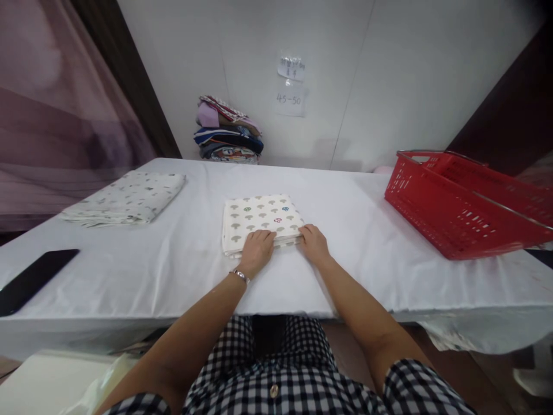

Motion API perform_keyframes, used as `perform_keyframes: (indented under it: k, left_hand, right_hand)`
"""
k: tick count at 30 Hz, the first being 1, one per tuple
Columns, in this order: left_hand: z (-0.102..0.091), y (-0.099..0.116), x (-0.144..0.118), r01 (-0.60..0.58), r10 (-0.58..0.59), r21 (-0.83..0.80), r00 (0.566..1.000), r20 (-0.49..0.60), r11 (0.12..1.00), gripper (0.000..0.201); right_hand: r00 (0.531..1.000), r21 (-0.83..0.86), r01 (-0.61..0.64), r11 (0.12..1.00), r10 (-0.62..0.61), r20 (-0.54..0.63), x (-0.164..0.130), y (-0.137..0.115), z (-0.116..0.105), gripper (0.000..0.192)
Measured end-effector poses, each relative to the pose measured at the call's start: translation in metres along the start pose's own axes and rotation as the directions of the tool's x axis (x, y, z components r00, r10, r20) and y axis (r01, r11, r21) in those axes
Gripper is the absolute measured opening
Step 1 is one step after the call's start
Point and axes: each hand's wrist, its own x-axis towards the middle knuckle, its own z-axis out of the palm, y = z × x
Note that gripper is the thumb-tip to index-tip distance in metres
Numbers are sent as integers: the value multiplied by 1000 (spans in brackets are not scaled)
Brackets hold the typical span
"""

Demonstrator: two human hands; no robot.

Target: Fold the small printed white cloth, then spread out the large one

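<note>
A folded white cloth point(263, 216) printed with grey-green mushrooms and a few coloured ones lies flat on the white-covered table point(194, 271). My left hand point(258, 251) is closed over its front edge near the middle, fingers on top and thumb hidden. At the front right corner, my right hand point(314, 243) pinches the layered edge between its fingers. The layers show slightly apart along that front edge. A second folded white cloth point(129, 196) with small dark prints rests at the left, apart from both hands.
On the right stands a red plastic basket point(453, 207) with metal handles. A black phone-like slab point(37, 279) lies at the left front. Against the wall at the back is a stack of folded fabrics point(228, 135). Paper notes point(290, 98) hang on the wall.
</note>
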Motion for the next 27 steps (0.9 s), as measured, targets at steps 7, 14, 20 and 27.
perform_keyframes:
  k: [7,14,20,27]
  left_hand:
    - [0,0,0,-6,5,-13,1000,-9,1000,31]
    - [1,0,0,2,-2,-29,1000,-5,1000,32]
    - [-2,1,0,-1,1,-44,1000,-9,999,32]
    - [-1,1,0,-1,1,-44,1000,0,999,31]
  right_hand:
    - [1000,31,9,999,-8,-29,2,7,-3,32]
    - [1000,161,-3,987,6,-19,-2,9,-8,32]
    - [995,193,80,978,-67,-76,-4,8,-13,34]
    - [987,195,149,969,-134,-89,-2,8,-13,25]
